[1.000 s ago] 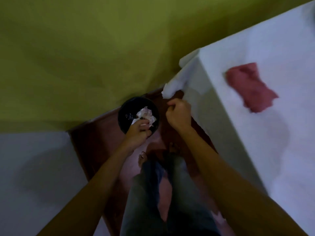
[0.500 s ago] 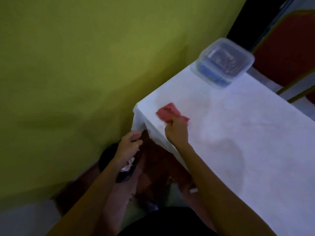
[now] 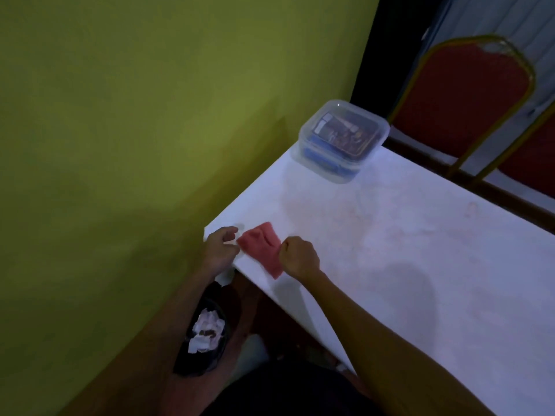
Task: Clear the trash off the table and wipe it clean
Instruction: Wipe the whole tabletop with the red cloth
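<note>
A pink cloth [image 3: 260, 244] lies crumpled near the corner of the white table [image 3: 420, 265]. My right hand [image 3: 298, 257] is a closed fist resting against the cloth's right edge and seems to pinch it. At the table's corner, just left of the cloth, my left hand [image 3: 220, 250] holds nothing, with its fingers loosely curled and apart. On the floor below the corner stands a black bin [image 3: 183, 360] holding crumpled white paper [image 3: 206, 331].
A clear lidded plastic container [image 3: 342, 139] with dark contents sits at the table's far corner. A red chair with a gold frame [image 3: 462, 97] stands behind the table. A green wall [image 3: 135, 130] runs along the left side, close to the table's edge.
My left hand has left the paper in the bin and risen to the table corner. My right hand has moved from the table edge onto the pink cloth. The view has lifted to the tabletop.
</note>
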The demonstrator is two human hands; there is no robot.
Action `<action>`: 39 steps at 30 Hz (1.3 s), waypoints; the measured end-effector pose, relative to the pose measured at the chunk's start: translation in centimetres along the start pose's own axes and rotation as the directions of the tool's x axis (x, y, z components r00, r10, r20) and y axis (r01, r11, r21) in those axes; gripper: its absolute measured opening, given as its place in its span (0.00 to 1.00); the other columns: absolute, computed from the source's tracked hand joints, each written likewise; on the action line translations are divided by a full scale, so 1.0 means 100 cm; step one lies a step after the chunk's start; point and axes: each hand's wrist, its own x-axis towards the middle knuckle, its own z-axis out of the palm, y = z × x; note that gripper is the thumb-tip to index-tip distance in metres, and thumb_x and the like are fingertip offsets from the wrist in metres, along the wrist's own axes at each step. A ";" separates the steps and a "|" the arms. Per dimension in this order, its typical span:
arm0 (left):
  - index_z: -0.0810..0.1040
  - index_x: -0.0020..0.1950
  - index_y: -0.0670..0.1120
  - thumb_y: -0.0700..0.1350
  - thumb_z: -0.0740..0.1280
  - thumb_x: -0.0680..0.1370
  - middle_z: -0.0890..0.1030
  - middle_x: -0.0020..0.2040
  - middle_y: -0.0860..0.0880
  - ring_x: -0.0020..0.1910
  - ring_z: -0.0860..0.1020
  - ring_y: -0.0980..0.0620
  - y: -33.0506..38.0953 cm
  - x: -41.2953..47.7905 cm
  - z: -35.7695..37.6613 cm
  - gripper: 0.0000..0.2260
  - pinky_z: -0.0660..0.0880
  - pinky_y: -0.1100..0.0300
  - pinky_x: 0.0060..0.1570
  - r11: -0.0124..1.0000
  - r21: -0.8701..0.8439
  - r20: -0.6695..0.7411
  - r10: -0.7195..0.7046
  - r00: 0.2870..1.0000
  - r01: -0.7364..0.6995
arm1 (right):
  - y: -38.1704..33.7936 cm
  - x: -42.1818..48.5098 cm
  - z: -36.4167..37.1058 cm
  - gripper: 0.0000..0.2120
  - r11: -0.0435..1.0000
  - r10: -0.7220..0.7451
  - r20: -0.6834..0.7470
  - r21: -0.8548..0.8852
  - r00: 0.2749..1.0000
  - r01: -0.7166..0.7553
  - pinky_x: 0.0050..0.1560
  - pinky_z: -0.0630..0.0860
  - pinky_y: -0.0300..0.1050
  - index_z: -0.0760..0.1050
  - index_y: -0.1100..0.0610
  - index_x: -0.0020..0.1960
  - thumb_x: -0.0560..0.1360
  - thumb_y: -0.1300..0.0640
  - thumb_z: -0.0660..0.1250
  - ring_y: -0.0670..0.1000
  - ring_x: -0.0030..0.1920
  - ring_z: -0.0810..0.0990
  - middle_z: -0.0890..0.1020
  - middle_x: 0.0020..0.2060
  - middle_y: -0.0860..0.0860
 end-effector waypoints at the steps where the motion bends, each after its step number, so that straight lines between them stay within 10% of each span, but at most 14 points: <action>1: 0.76 0.67 0.42 0.33 0.69 0.74 0.78 0.64 0.41 0.60 0.78 0.45 0.000 0.006 0.003 0.21 0.76 0.51 0.60 0.998 0.058 0.034 0.030 0.999 -0.032 | 0.002 -0.001 0.002 0.15 1.000 -0.016 0.000 -0.012 1.000 0.016 0.41 0.72 0.44 0.79 0.60 0.47 0.79 0.53 0.58 0.60 0.47 0.83 0.83 0.45 0.58; 9: 0.75 0.67 0.59 0.47 0.67 0.69 0.84 0.50 0.45 0.47 0.83 0.47 -0.036 0.071 0.024 0.26 0.80 0.53 0.49 0.820 0.420 0.280 0.290 0.915 -0.388 | 0.009 -0.023 0.029 0.19 0.996 -0.094 -0.004 -0.006 0.996 0.094 0.42 0.75 0.47 0.75 0.56 0.50 0.75 0.39 0.64 0.54 0.46 0.76 0.77 0.45 0.54; 14: 0.81 0.42 0.53 0.51 0.67 0.66 0.80 0.39 0.44 0.42 0.77 0.45 -0.004 0.077 0.017 0.08 0.74 0.57 0.38 0.724 0.556 0.323 0.264 0.909 -0.408 | 0.017 -0.031 0.015 0.11 0.993 -0.114 -0.135 0.019 0.984 0.118 0.42 0.67 0.44 0.78 0.56 0.55 0.80 0.53 0.60 0.54 0.50 0.74 0.77 0.48 0.55; 18: 0.74 0.31 0.49 0.46 0.67 0.63 0.78 0.34 0.47 0.34 0.76 0.48 0.030 0.072 0.019 0.03 0.71 0.57 0.35 0.749 0.436 0.421 0.320 0.849 -0.499 | 0.028 -0.021 -0.001 0.11 0.995 -0.027 -0.183 0.087 0.983 0.043 0.48 0.71 0.43 0.78 0.54 0.57 0.79 0.51 0.63 0.52 0.55 0.73 0.75 0.53 0.52; 21: 0.77 0.37 0.43 0.45 0.68 0.64 0.80 0.49 0.52 0.49 0.76 0.53 0.046 0.069 0.028 0.07 0.71 0.59 0.48 0.775 0.326 0.458 0.371 0.808 -0.541 | 0.019 -0.010 -0.014 0.19 0.981 0.002 -0.136 0.195 0.991 0.024 0.62 0.73 0.48 0.73 0.53 0.67 0.78 0.49 0.65 0.52 0.63 0.71 0.74 0.64 0.51; 25: 0.81 0.52 0.50 0.45 0.67 0.67 0.79 0.63 0.56 0.62 0.75 0.57 0.061 0.065 0.034 0.14 0.72 0.58 0.63 0.867 0.178 0.391 0.372 0.842 -0.466 | -0.003 -0.009 -0.029 0.17 0.857 0.084 -0.046 0.512 0.995 -0.048 0.64 0.74 0.50 0.75 0.52 0.66 0.83 0.46 0.58 0.50 0.60 0.77 0.79 0.62 0.50; 30: 0.72 0.35 0.49 0.46 0.67 0.65 0.83 0.40 0.53 0.48 0.82 0.50 0.071 0.063 0.033 0.04 0.79 0.45 0.50 0.956 0.044 0.319 0.262 0.911 -0.291 | -0.003 -0.019 -0.027 0.20 0.602 0.062 0.197 0.774 0.978 -0.194 0.52 0.77 0.44 0.81 0.54 0.57 0.82 0.41 0.58 0.50 0.51 0.82 0.84 0.53 0.51; 35: 0.78 0.44 0.49 0.51 0.69 0.67 0.83 0.40 0.49 0.43 0.82 0.46 0.069 0.062 0.036 0.08 0.79 0.45 0.45 0.972 0.069 0.369 0.183 0.911 -0.223 | 0.010 -0.027 -0.035 0.10 0.707 0.072 0.153 0.689 0.986 -0.158 0.48 0.77 0.43 0.80 0.59 0.52 0.78 0.52 0.68 0.48 0.44 0.80 0.84 0.47 0.55; 39: 0.80 0.48 0.51 0.50 0.72 0.73 0.83 0.44 0.52 0.44 0.81 0.53 0.055 0.068 0.045 0.07 0.77 0.57 0.43 0.961 0.155 0.335 0.165 0.928 -0.227 | 0.035 -0.010 -0.036 0.03 0.671 0.385 -0.052 0.702 0.922 -0.241 0.49 0.83 0.54 0.77 0.59 0.47 0.73 0.62 0.67 0.57 0.44 0.84 0.83 0.42 0.57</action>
